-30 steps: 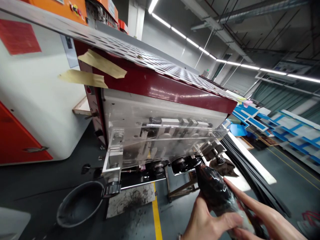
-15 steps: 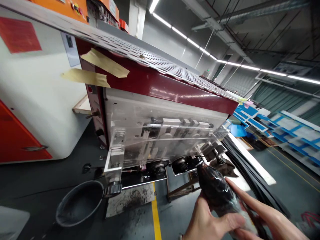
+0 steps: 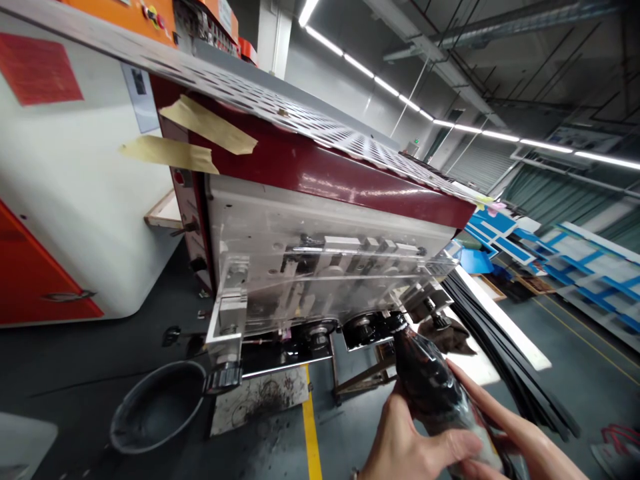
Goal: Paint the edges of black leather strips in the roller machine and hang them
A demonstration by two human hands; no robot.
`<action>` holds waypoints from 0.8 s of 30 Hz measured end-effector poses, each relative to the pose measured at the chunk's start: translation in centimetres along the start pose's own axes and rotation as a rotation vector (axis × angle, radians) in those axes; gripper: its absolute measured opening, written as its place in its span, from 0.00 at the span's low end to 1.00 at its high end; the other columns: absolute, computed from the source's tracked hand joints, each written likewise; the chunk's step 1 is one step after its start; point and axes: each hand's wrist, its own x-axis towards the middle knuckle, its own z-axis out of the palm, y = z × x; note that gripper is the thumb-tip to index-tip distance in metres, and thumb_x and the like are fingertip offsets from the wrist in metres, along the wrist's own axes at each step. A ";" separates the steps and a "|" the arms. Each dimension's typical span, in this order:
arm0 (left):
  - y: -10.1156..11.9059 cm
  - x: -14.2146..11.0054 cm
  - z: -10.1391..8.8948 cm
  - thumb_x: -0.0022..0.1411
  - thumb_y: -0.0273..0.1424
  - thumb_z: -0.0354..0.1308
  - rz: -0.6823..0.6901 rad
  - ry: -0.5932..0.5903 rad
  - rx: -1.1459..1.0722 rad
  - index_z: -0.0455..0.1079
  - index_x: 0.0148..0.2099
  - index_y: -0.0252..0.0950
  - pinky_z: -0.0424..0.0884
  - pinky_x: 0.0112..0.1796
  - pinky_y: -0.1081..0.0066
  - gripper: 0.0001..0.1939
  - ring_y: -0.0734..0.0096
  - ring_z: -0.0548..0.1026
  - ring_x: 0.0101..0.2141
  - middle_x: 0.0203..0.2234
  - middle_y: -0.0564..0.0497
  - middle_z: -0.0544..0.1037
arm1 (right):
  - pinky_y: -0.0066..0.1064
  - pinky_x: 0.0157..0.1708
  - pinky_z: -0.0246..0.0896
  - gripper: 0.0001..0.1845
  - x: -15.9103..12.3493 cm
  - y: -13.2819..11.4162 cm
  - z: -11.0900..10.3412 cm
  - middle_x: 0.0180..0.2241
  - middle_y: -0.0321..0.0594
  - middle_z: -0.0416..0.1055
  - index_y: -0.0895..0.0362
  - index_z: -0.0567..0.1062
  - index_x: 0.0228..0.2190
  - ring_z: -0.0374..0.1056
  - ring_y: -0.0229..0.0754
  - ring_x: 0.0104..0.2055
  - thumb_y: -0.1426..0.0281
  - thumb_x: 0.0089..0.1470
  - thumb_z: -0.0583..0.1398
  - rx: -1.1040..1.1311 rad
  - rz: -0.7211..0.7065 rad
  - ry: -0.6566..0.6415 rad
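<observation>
Both of my hands are wrapped round a glossy, bottle-shaped plastic pouch of black liquid (image 3: 435, 380). My left hand (image 3: 413, 440) grips it from the left, thumb across its lower part. Along its right side lie the fingers of my right hand (image 3: 520, 427). The pouch tilts up and to the left, its narrow end at the black-coated tray (image 3: 367, 330) of the machine (image 3: 300, 170). Whether that end touches the tray is not clear. Round black knobs (image 3: 320, 337) sit along the tray under a clear cover (image 3: 335, 267).
A grey bucket (image 3: 117, 427) stands on the floor at left, near a stained board (image 3: 260, 400). A metal bracket with a knob (image 3: 225, 373) juts out at the machine's left. Long black strips (image 3: 500, 353) and a dark cloth (image 3: 453, 333) lie at right. Blue racks (image 3: 575, 267) stand beyond.
My hands and the pouch have shifted very slightly left, with the narrow end still at the tray. The machine and the things around it look the same.
</observation>
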 end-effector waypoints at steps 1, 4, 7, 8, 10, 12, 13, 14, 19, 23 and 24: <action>0.4 -0.1 0.0 0.43 0.36 0.75 -0.004 0.014 0.021 0.68 0.56 0.33 0.66 0.54 0.60 0.38 0.49 0.71 0.54 0.49 0.45 0.77 | 0.31 0.53 0.68 0.49 0.0 0.0 0.3 0.66 0.37 0.56 0.45 0.46 0.68 0.60 0.54 0.63 0.56 0.54 0.65 0.018 -0.002 0.019; 1.3 -0.3 0.0 0.44 0.32 0.73 0.060 -0.023 0.016 0.69 0.55 0.34 0.69 0.51 0.62 0.35 0.51 0.73 0.50 0.46 0.47 0.79 | 0.30 0.52 0.69 0.48 0.2 -0.4 1.2 0.65 0.37 0.57 0.46 0.50 0.67 0.61 0.54 0.62 0.52 0.53 0.64 0.072 0.024 0.098; 1.4 -0.3 -0.1 0.44 0.31 0.73 0.108 -0.027 0.027 0.70 0.53 0.35 0.70 0.48 0.64 0.33 0.53 0.74 0.48 0.44 0.48 0.80 | 0.31 0.53 0.67 0.47 0.4 -1.0 1.7 0.65 0.37 0.58 0.47 0.52 0.67 0.60 0.54 0.63 0.50 0.52 0.64 0.108 0.038 0.126; 1.1 -0.3 -0.2 0.44 0.32 0.73 0.103 -0.020 0.045 0.70 0.52 0.35 0.70 0.48 0.63 0.32 0.52 0.74 0.48 0.43 0.48 0.80 | 0.32 0.54 0.67 0.47 0.4 -1.2 1.8 0.65 0.38 0.57 0.47 0.52 0.67 0.60 0.54 0.63 0.50 0.52 0.64 0.112 0.031 0.113; 0.4 -0.2 -0.4 0.43 0.35 0.74 0.058 0.030 0.107 0.71 0.51 0.35 0.69 0.49 0.62 0.31 0.51 0.73 0.49 0.44 0.47 0.79 | 0.33 0.55 0.66 0.46 0.6 -1.2 1.9 0.65 0.39 0.57 0.48 0.52 0.67 0.61 0.54 0.63 0.51 0.53 0.63 0.118 0.019 0.080; -0.4 -0.1 -0.7 0.43 0.37 0.74 0.010 0.089 0.165 0.70 0.51 0.34 0.68 0.50 0.60 0.34 0.50 0.71 0.51 0.47 0.45 0.77 | 0.33 0.54 0.66 0.45 0.7 -1.1 2.2 0.65 0.41 0.57 0.48 0.51 0.67 0.63 0.53 0.62 0.53 0.55 0.62 0.135 0.019 0.052; -0.7 0.0 -0.8 0.42 0.38 0.74 0.004 0.106 0.177 0.69 0.52 0.34 0.68 0.50 0.60 0.35 0.50 0.71 0.51 0.48 0.45 0.76 | 0.33 0.54 0.67 0.45 0.8 -1.0 2.3 0.65 0.41 0.57 0.48 0.50 0.67 0.63 0.53 0.61 0.53 0.55 0.62 0.151 0.021 0.044; -0.9 0.0 -0.8 0.42 0.37 0.74 0.009 0.112 0.179 0.68 0.53 0.34 0.68 0.50 0.60 0.36 0.51 0.71 0.50 0.49 0.45 0.76 | 0.33 0.53 0.67 0.45 0.8 -1.0 2.5 0.65 0.42 0.57 0.48 0.49 0.67 0.64 0.53 0.61 0.53 0.56 0.62 0.169 0.025 0.037; -0.9 -0.1 -1.0 0.43 0.36 0.73 -0.036 0.137 0.209 0.68 0.52 0.33 0.66 0.53 0.58 0.34 0.50 0.70 0.52 0.48 0.43 0.75 | 0.32 0.56 0.65 0.46 1.0 -0.6 3.0 0.67 0.39 0.55 0.47 0.46 0.68 0.60 0.52 0.64 0.55 0.56 0.62 0.236 0.044 -0.015; -0.8 -0.1 -1.2 0.42 0.37 0.73 -0.023 0.161 0.238 0.69 0.52 0.33 0.65 0.54 0.57 0.35 0.48 0.69 0.53 0.49 0.42 0.75 | 0.32 0.59 0.60 0.46 1.0 -0.4 3.2 0.68 0.35 0.51 0.44 0.45 0.68 0.55 0.50 0.67 0.56 0.56 0.62 0.297 0.051 -0.054; -0.9 -0.1 -1.2 0.43 0.37 0.73 -0.009 0.157 0.236 0.69 0.53 0.33 0.65 0.53 0.57 0.35 0.48 0.69 0.52 0.49 0.43 0.75 | 0.32 0.60 0.58 0.46 1.0 -0.4 3.3 0.68 0.35 0.50 0.44 0.45 0.68 0.54 0.49 0.67 0.56 0.57 0.62 0.313 0.055 -0.062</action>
